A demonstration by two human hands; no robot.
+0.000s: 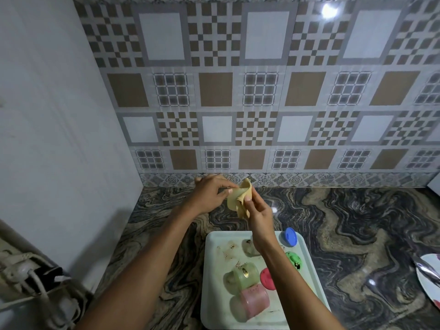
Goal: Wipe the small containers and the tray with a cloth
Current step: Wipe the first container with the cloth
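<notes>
A yellow cloth hangs in the air above the counter, beyond the tray. My left hand pinches its left side and my right hand pinches its right side. Below them a pale tray lies on the counter. On it lie a green container and a pink container, both on their sides, and a clear one partly hidden by my right forearm. A blue lid, a green lid and a red lid lie on the tray's right side.
The marble-patterned counter runs to a tiled back wall. A white wall stands at the left, with a power strip and cables below it. A white plate with something shiny on it shows at the right edge.
</notes>
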